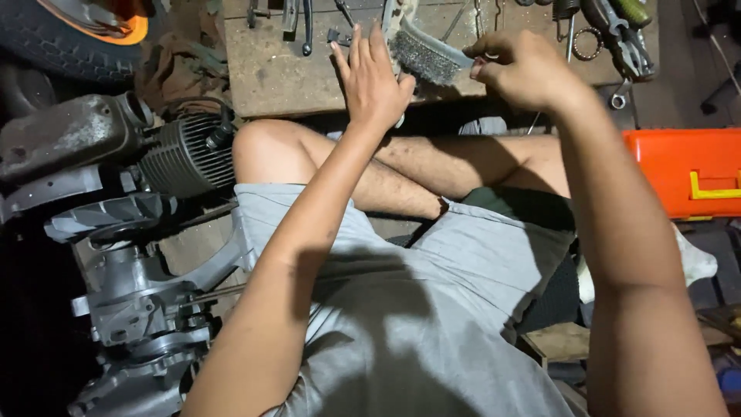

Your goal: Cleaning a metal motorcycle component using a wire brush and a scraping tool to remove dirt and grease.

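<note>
Person sits cross-legged on the floor in grey shorts. Right hand point(521, 69) grips the handle of a wire brush point(423, 54), bristles pointing down and toward the left hand point(372, 77). Left hand is open with fingers stretched up, right against the bristles; can't tell if it's holding some small part. Both are over a worn wooden board point(270, 73) scattered with pliers and wrenches. A grey finned engine point(139, 232) sits off to the left, an orange toolbox point(687, 170) to the right.
</note>
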